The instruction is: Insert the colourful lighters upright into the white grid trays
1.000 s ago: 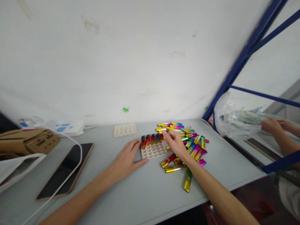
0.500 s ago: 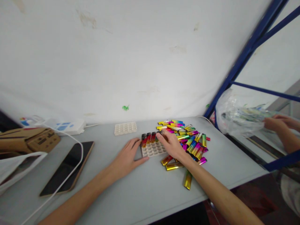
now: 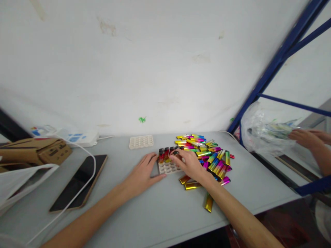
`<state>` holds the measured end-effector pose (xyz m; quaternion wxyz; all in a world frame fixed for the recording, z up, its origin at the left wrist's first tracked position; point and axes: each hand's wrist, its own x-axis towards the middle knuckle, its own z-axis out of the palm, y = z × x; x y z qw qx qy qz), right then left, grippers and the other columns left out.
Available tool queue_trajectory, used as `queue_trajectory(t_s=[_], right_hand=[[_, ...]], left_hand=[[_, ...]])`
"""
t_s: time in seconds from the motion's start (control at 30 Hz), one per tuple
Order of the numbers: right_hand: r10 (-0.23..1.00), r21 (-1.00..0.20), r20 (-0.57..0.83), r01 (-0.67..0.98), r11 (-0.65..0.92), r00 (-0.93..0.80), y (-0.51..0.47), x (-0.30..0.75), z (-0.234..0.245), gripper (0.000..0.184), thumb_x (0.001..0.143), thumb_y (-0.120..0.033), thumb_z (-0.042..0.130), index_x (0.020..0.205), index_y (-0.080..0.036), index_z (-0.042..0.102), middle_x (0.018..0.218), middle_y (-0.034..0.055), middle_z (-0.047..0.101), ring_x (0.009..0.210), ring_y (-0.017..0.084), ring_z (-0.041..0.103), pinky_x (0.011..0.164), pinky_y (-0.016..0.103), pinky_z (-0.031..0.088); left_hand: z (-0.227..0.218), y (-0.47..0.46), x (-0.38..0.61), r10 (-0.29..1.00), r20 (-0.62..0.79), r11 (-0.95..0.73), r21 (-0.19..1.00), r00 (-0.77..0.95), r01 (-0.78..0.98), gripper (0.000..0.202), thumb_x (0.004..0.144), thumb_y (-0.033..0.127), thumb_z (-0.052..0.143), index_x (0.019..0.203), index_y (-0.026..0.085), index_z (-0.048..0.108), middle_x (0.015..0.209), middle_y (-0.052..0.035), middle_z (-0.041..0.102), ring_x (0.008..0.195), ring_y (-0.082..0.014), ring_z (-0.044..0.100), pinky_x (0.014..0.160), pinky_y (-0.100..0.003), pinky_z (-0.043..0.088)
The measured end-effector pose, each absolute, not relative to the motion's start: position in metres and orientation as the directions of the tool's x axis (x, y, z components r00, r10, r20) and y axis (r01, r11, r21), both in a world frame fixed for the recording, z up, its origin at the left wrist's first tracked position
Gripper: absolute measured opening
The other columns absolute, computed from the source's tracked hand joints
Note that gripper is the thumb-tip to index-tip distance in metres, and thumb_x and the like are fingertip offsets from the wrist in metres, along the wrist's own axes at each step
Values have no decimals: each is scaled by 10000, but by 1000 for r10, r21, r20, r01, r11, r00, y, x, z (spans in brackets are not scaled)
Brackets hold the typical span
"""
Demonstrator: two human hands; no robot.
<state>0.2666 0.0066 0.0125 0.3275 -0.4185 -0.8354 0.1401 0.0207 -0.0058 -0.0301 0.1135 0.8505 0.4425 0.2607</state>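
A white honeycomb tray (image 3: 167,168) lies on the grey table (image 3: 144,213), with a row of lighters (image 3: 165,154) standing upright along its far edge. My left hand (image 3: 141,174) rests open and flat against the tray's left side. My right hand (image 3: 188,163) is over the tray's right part, fingers pinched on a lighter (image 3: 176,153) at the row. A pile of shiny multicoloured lighters (image 3: 209,156) lies right of the tray, partly under my right wrist.
A second, bare tray (image 3: 141,141) lies behind. A phone (image 3: 80,181) with a white cable, a cardboard box (image 3: 36,153) and a power strip (image 3: 74,137) sit at left. Another person's hands (image 3: 307,137) handle a plastic bag (image 3: 261,132) by the blue frame (image 3: 269,74) at right.
My right hand has come left from the pile to the tray's row of lighters with a lighter in its fingers. My left hand stays by the tray.
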Motion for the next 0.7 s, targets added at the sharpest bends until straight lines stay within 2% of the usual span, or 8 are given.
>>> queue_trajectory(t_s=[0.1,0.23,0.3,0.47,0.6,0.7], right_hand=[[758,-477,375,590,651,-533,8,267,11,239,1083,-369,512,1094,-182,661,973,69,740,889,205,692,801,294,492],[739,-435,319,601,671,-594,8,265,7,224,1090,-333,497,1186,-183,633,1121,90,736,1046,220,701,930,333,522],[759,-377,300,659,651,-578,6,260,6,246,1095,-351,484,1185,-174,629,1103,102,741,1026,227,713,910,338,537],[855,-141,232,854,501,-464,0,242,13,411,1094,-477,437,1112,-138,669,1000,149,761,941,263,740,791,323,547],[886,-123,204,887,444,-415,0,239,20,468,1077,-533,439,1048,-143,697,997,149,778,921,264,751,743,303,534],[872,-143,210,869,474,-442,3,242,20,456,1068,-536,466,1054,-143,697,999,150,784,908,273,754,725,306,523]], left_hand=[[-29,-7,21,817,334,-576,424,470,699,678,920,607,676,1434,191,529,1459,-150,572,1367,-325,552,1196,-502,446],[-28,-7,22,811,333,-583,414,480,699,671,933,606,661,1444,196,517,1469,-154,564,1381,-326,542,1200,-510,440],[-28,-7,22,810,331,-585,414,483,697,670,934,607,658,1441,193,519,1462,-158,568,1380,-329,542,1200,-512,440],[-29,-6,21,803,339,-595,403,490,696,658,933,607,653,1438,208,518,1455,-152,576,1371,-337,549,1185,-531,451],[-28,-5,19,794,347,-606,392,499,692,661,945,602,639,1457,208,499,1464,-152,569,1375,-332,548,1186,-536,449],[-27,-5,20,791,353,-609,389,499,691,674,941,620,633,1458,209,500,1459,-151,576,1365,-335,557,1175,-539,462]])
